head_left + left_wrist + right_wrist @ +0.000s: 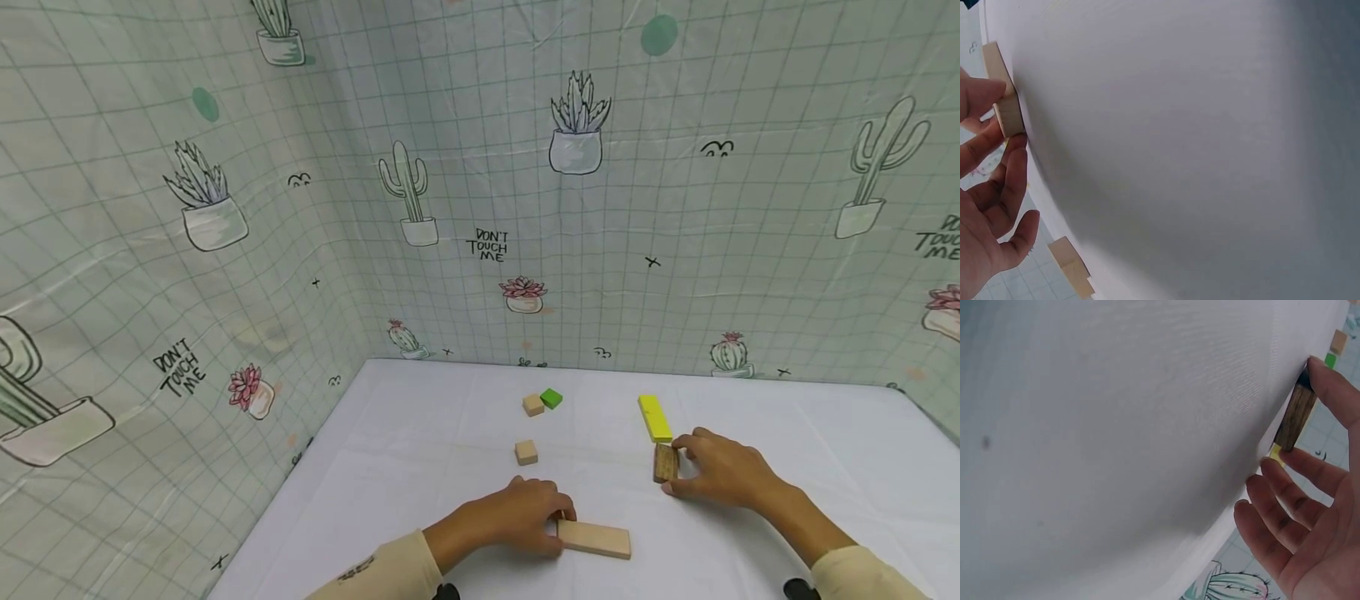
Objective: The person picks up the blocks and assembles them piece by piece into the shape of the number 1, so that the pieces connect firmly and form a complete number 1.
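My left hand (517, 515) pinches the left end of a flat, pale wooden plank (597, 539) lying near the front of the table. In the left wrist view, thumb and fingers close about the end of that plank (1011, 117). Further right, my right hand (723, 471) holds a small dark brown wooden block (664, 463) between thumb and index finger. The right wrist view shows this block (1296, 417) spanning the gap from thumb to index finger, with the other fingers spread away from it. A yellow block (655, 418) lies just beyond the brown one.
A pale wooden cube (527, 452) sits beyond my left hand. Farther back, another pale cube (533, 405) stands beside a green cube (551, 398). White cloth covers the table (420, 433), and a cactus-print curtain (480, 183) hangs behind and to the left.
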